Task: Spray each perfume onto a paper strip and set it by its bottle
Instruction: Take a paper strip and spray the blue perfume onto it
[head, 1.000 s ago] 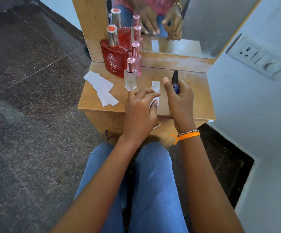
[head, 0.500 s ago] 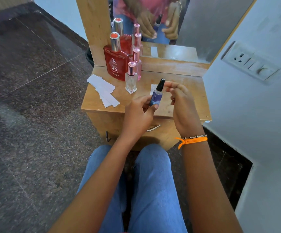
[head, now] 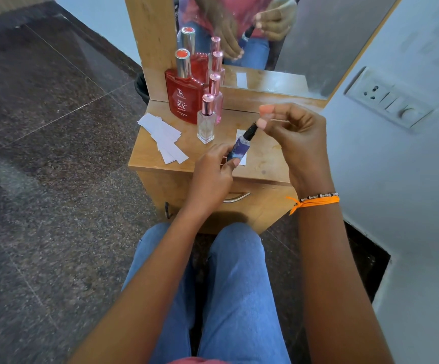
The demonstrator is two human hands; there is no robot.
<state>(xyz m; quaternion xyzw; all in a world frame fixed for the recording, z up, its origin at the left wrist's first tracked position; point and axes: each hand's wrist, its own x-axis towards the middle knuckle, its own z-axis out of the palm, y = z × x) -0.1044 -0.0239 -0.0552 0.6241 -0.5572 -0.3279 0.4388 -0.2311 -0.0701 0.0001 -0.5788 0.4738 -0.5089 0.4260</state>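
Two hands work one small purple bottle [head: 239,148] above the desk [head: 265,158]: left hand [head: 213,172] grips its body tilted, right hand [head: 289,130] pinches the black cap [head: 250,131], likely uncapping. Paper strip [head: 240,134] lies just underneath, ready for spraying.

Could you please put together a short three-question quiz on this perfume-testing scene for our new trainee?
1. True or false: the small blue bottle is standing on the wooden table.
2. Which bottle stands nearest the loose paper strips? A) the red bottle B) the clear bottle C) the pink bottle
3. Fill in: the right hand pinches the blue bottle's black ____.

Key
1. False: the left hand holds it tilted above the table, over a single strip.
2. B
3. Cap
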